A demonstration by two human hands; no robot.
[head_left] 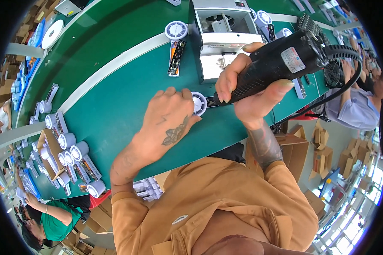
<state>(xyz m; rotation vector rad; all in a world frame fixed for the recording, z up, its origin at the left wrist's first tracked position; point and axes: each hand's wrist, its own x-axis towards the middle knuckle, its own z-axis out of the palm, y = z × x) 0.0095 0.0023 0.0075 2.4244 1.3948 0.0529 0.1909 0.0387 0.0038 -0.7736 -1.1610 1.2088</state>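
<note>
My left hand (169,114), with its fingers curled, presses the white round-headed handheld fan (199,103) against the green bench. Most of this fan's head lies under the fingers, and only the near part of its grille shows. In my right hand (251,111) is a thick black electric screwdriver (270,63), gripped around its ribbed body. Its tip points left and down at the fan's handle, which is partly covered by the tool. Beyond my hands, another fan (176,31) lies with its handle open and a dark circuit board inside.
A metal machine (227,46) stands behind my right hand. The screwdriver's black cable (344,87) loops down the right side. Several white fans (79,151) crowd the left end of the bench (110,114) beside a cardboard box (51,148). A person in green (57,223) sits at far left.
</note>
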